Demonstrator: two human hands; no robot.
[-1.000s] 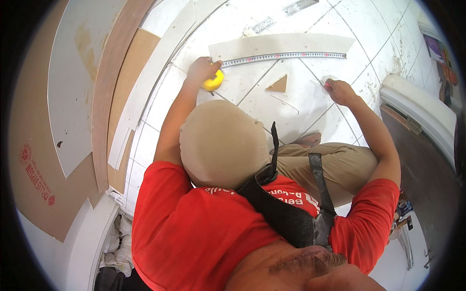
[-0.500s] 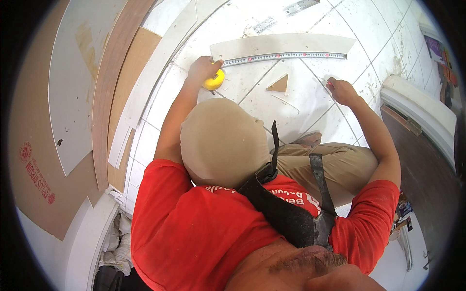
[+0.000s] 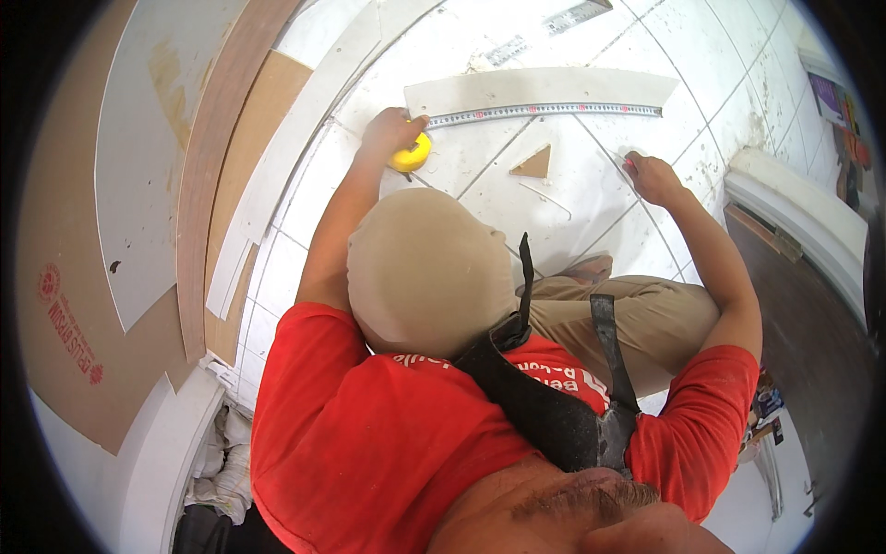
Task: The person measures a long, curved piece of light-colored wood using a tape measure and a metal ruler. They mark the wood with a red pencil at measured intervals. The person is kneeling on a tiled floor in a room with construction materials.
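Observation:
My left hand (image 3: 391,135) is closed on a yellow tape measure (image 3: 412,153) at the left end of a pale board strip (image 3: 544,86). Its blade (image 3: 554,110) is drawn out to the right along the strip's near edge. My right hand (image 3: 655,179) is closed near the floor, to the right of the blade's free end and nearer to me. A small red or pink tip (image 3: 629,162) shows at its fingers; the rest of that thing is hidden. Between my hands lies a small brown triangular offcut (image 3: 532,162) with a thin pale sliver (image 3: 544,198) beside it.
Large boards (image 3: 138,175) and long strips (image 3: 314,129) lean or lie along the left. Metal rulers (image 3: 577,16) rest on the white tiles beyond the strip. A white ledge (image 3: 794,208) and a dark panel (image 3: 812,286) stand at the right. My bent knee (image 3: 429,268) rises between my arms.
The view has shifted very slightly. Both hands, the tape measure and the board strip keep their places relative to each other.

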